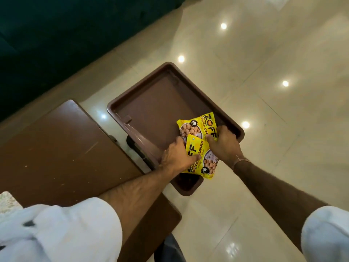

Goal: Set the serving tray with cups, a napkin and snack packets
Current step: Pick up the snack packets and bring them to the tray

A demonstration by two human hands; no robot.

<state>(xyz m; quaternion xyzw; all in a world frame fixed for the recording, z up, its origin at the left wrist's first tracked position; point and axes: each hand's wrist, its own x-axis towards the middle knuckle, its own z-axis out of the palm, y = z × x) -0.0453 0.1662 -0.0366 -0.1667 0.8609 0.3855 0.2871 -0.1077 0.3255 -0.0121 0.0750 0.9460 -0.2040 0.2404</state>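
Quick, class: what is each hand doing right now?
Left hand: closed on the near packet.
Right hand: closed on the far packet, over the tray.

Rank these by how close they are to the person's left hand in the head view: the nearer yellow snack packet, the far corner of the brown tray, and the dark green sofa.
1. Nearer yellow snack packet: under the left hand.
2. Far corner of the brown tray: ahead.
3. Dark green sofa: far, upper left.

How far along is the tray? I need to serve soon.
Done: nothing looks settled. In hand: left hand and right hand are placing two yellow soya chunk packets in the brown tray. Left: cups and a napkin; none are visible.
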